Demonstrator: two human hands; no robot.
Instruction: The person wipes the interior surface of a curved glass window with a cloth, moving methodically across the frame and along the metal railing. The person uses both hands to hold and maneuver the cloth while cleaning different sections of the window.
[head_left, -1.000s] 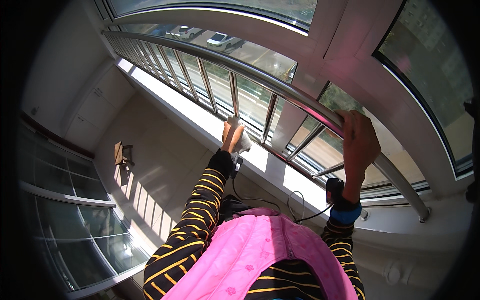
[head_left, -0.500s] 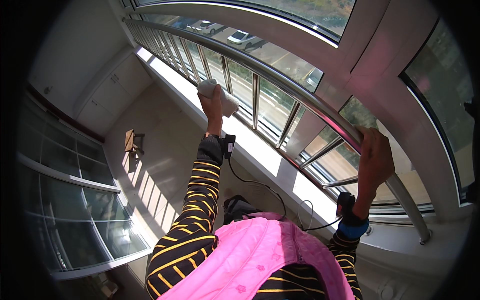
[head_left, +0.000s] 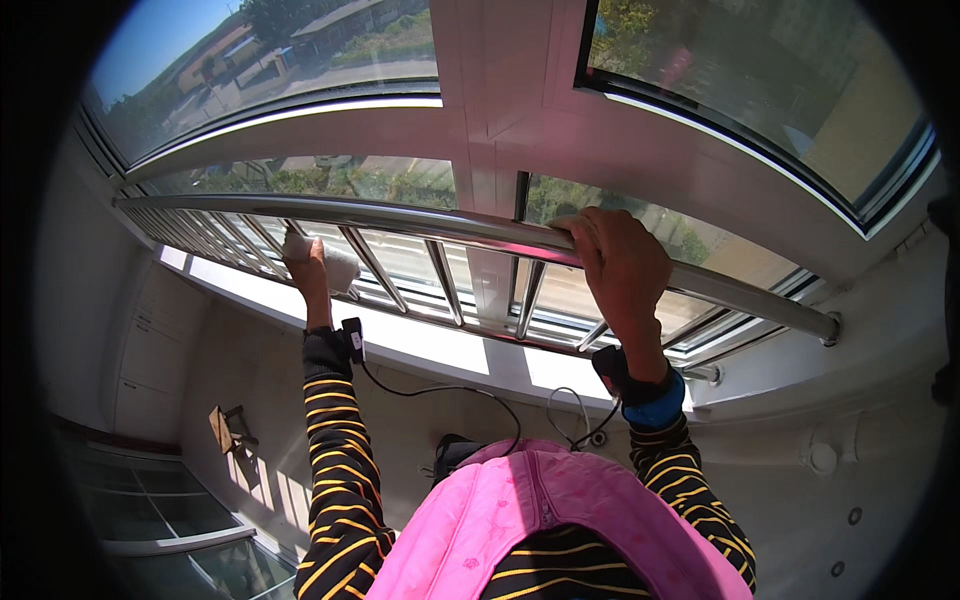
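My left hand [head_left: 312,278] is closed on a white cloth [head_left: 341,268], thumb up, among the upright bars of a metal railing at the left. The cloth lies against the bars, but I cannot tell whether it wraps one of them. My right hand [head_left: 628,272] grips the shiny round top rail [head_left: 420,215] from above, near its right end, with the fingers curled over it. Between my hands, slim metal bars [head_left: 443,280] run down from the rail toward the sill.
Behind the railing are white-framed windows [head_left: 500,110]. A sunlit white sill [head_left: 430,343] runs below it. A small wooden stool [head_left: 226,430] stands on the floor at the left, near white cabinets [head_left: 150,370]. A black cable [head_left: 450,388] hangs between my wrists.
The view has turned, so the railing now runs more nearly level and more of the windows shows. My left hand still holds the cloth and my right hand still grips the rail.
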